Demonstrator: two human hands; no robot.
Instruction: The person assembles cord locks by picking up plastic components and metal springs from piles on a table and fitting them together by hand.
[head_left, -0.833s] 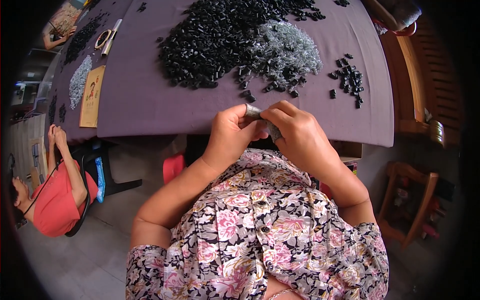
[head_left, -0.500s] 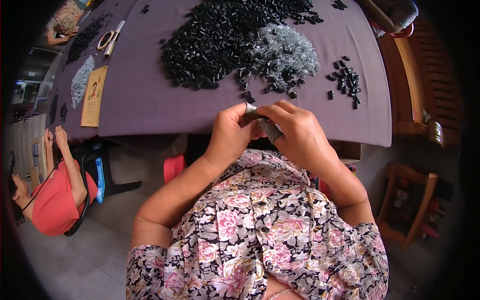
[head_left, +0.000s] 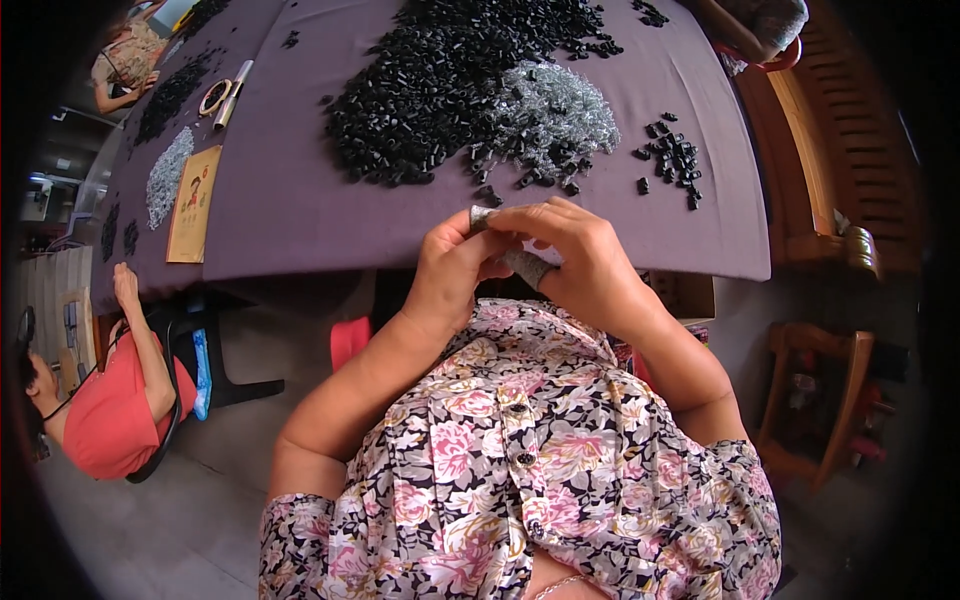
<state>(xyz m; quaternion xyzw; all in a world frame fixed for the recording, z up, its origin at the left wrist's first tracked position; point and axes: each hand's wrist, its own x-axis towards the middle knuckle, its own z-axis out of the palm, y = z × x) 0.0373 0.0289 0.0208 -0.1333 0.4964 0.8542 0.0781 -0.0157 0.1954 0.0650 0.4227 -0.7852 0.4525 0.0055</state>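
Note:
My left hand (head_left: 452, 262) and my right hand (head_left: 572, 250) meet just above the table's near edge, fingers pinched together. Grey cloth wraps cover some of the fingertips. Whatever sits between the fingers is hidden by them. Beyond the hands lies a large heap of small black plastic parts (head_left: 410, 115), with a pile of small silvery metal springs (head_left: 560, 112) against its right side. A few loose black pieces lie at the heap's near edge, closest to my fingers.
A smaller group of black parts (head_left: 672, 160) lies to the right on the purple tablecloth (head_left: 290, 220). Toward the left are a yellow booklet (head_left: 193, 205), a roll of tape (head_left: 214, 97) and another spring pile (head_left: 170, 178). A person in a red shirt (head_left: 120, 410) sits at the left; others sit farther off.
Both hands stay together, and the right fingers have shifted left over the left fingertips. The view has moved slightly. One of the seated person's hands at the left has dropped from sight.

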